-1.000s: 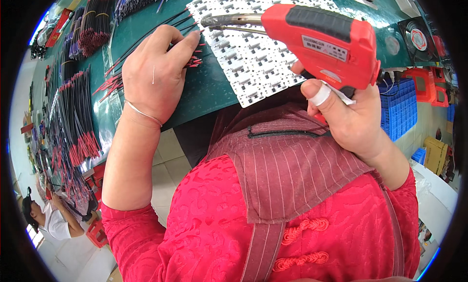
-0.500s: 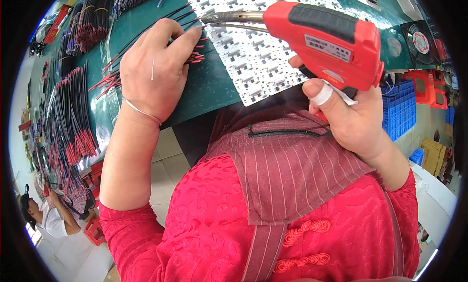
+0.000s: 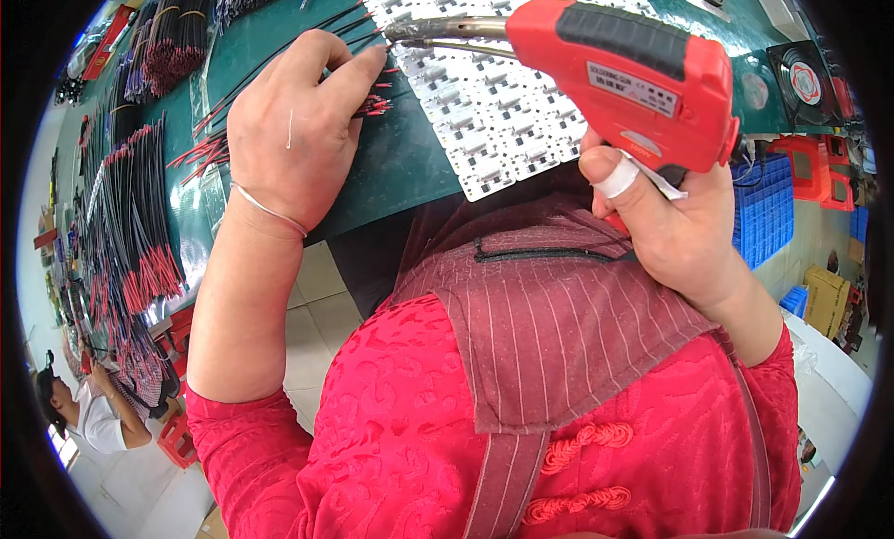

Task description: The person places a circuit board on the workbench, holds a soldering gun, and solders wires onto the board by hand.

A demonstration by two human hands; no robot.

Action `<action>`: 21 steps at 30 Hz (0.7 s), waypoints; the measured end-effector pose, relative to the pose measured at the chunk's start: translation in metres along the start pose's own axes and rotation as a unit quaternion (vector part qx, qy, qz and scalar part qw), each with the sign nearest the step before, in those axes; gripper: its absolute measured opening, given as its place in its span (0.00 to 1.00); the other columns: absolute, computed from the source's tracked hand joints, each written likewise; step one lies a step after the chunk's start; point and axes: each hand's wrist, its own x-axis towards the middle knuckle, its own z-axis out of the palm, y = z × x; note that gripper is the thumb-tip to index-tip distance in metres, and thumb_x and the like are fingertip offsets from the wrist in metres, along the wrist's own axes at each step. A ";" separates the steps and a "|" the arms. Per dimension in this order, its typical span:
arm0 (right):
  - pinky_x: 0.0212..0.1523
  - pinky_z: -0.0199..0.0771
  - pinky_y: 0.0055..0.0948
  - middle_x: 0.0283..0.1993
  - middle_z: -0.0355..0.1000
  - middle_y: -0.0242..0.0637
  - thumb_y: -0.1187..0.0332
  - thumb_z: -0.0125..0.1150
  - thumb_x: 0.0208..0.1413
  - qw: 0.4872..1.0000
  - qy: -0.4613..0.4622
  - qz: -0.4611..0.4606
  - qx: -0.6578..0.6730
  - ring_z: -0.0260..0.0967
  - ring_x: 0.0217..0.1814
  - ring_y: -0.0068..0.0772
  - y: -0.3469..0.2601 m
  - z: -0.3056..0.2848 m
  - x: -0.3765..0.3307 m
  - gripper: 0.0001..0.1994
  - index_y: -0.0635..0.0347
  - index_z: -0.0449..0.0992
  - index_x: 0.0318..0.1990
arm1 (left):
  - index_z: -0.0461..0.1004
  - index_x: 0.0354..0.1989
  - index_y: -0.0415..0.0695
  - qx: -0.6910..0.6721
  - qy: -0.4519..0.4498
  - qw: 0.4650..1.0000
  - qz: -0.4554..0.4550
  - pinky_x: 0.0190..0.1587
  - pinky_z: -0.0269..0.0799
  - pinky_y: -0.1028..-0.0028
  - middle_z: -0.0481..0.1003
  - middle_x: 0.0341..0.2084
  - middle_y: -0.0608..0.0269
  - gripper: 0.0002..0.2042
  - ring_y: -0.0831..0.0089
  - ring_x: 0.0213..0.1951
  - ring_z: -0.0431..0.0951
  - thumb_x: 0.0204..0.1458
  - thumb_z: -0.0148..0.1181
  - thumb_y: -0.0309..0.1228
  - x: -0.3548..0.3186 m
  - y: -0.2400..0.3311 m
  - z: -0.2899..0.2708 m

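Observation:
My right hand (image 3: 666, 208) is closed around the handle of a red and black soldering gun (image 3: 622, 68), with white tape on the thumb. The gun's metal tip reaches left to the edge of a sheet of white circuit boards (image 3: 498, 101). Just beside that tip, my left hand (image 3: 296, 120) pinches with thumb and forefinger. Thin black wires (image 3: 265, 62) with red ends run under and past its fingers, and some red ends (image 3: 374, 105) poke out by the palm. The wire end between the fingertips is mostly hidden.
Bundles of black and red wires (image 3: 140, 222) hang over the green table's (image 3: 396, 180) left side, and more bundles (image 3: 177, 36) lie at the far left. A black fan (image 3: 801, 81) sits at the right. Beyond it are a blue crate (image 3: 764, 213) and red stools (image 3: 819, 171). Another person (image 3: 93, 413) sits at left.
The soldering gun has shifted very slightly to the right and its tip stays by the boards' left edge. My left hand has barely moved.

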 end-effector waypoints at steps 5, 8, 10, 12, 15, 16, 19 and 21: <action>0.28 0.72 0.20 0.50 0.74 0.43 0.71 0.62 0.60 0.999 -0.001 -0.030 0.020 0.69 0.31 0.19 0.004 -0.003 0.000 0.13 0.63 0.74 0.50 | 0.80 0.44 0.50 0.007 0.004 1.000 0.005 0.34 0.73 0.69 0.74 0.33 0.65 0.23 0.65 0.34 0.77 0.35 0.65 0.18 0.000 -0.001 0.000; 0.48 0.74 0.26 0.43 0.79 0.37 0.75 0.67 0.54 0.996 0.040 -0.011 0.080 0.75 0.44 0.25 0.000 0.001 0.001 0.14 0.67 0.76 0.48 | 0.80 0.44 0.50 0.004 0.004 1.000 0.003 0.34 0.73 0.69 0.74 0.33 0.65 0.23 0.66 0.34 0.77 0.35 0.65 0.18 0.000 -0.001 0.001; 0.48 0.74 0.26 0.44 0.79 0.37 0.75 0.67 0.54 0.996 0.038 -0.003 0.079 0.75 0.44 0.25 -0.002 0.001 0.000 0.14 0.67 0.76 0.48 | 0.80 0.44 0.50 0.003 0.002 1.000 -0.001 0.34 0.73 0.69 0.74 0.33 0.65 0.22 0.66 0.34 0.77 0.35 0.65 0.18 0.000 0.000 0.001; 0.48 0.73 0.26 0.44 0.79 0.37 0.75 0.67 0.54 0.996 0.036 0.004 0.078 0.75 0.45 0.25 -0.003 -0.001 -0.001 0.14 0.67 0.76 0.48 | 0.80 0.44 0.50 0.003 0.001 1.000 -0.004 0.35 0.73 0.69 0.74 0.33 0.65 0.22 0.66 0.34 0.77 0.36 0.64 0.18 0.000 0.000 0.000; 0.27 0.70 0.19 0.53 0.74 0.44 0.70 0.60 0.61 1.000 -0.006 -0.009 0.026 0.67 0.30 0.17 0.000 -0.004 -0.002 0.15 0.66 0.72 0.53 | 0.80 0.43 0.49 -0.002 0.016 1.000 0.006 0.35 0.73 0.68 0.74 0.32 0.65 0.21 0.65 0.35 0.77 0.36 0.64 0.18 0.001 -0.004 0.001; 0.27 0.70 0.19 0.51 0.74 0.43 0.70 0.60 0.61 1.000 -0.007 -0.012 0.028 0.67 0.30 0.18 0.001 -0.004 -0.002 0.14 0.66 0.72 0.52 | 0.81 0.42 0.49 -0.009 0.023 1.000 0.008 0.36 0.73 0.68 0.74 0.32 0.64 0.21 0.65 0.35 0.77 0.36 0.63 0.17 0.002 -0.004 0.000; 0.26 0.70 0.20 0.48 0.74 0.41 0.70 0.61 0.60 1.000 -0.006 -0.001 0.020 0.68 0.29 0.18 -0.003 -0.005 -0.004 0.13 0.66 0.73 0.49 | 0.81 0.40 0.48 -0.034 0.034 0.999 0.006 0.37 0.73 0.68 0.75 0.32 0.64 0.21 0.64 0.36 0.77 0.36 0.61 0.14 0.003 -0.007 0.002; 0.26 0.70 0.20 0.46 0.74 0.40 0.70 0.61 0.60 1.000 -0.006 0.013 0.011 0.68 0.29 0.19 -0.003 -0.004 -0.004 0.12 0.66 0.74 0.48 | 0.81 0.40 0.47 -0.050 0.038 0.998 0.000 0.38 0.73 0.68 0.75 0.32 0.63 0.21 0.63 0.36 0.77 0.36 0.59 0.13 0.004 -0.010 0.005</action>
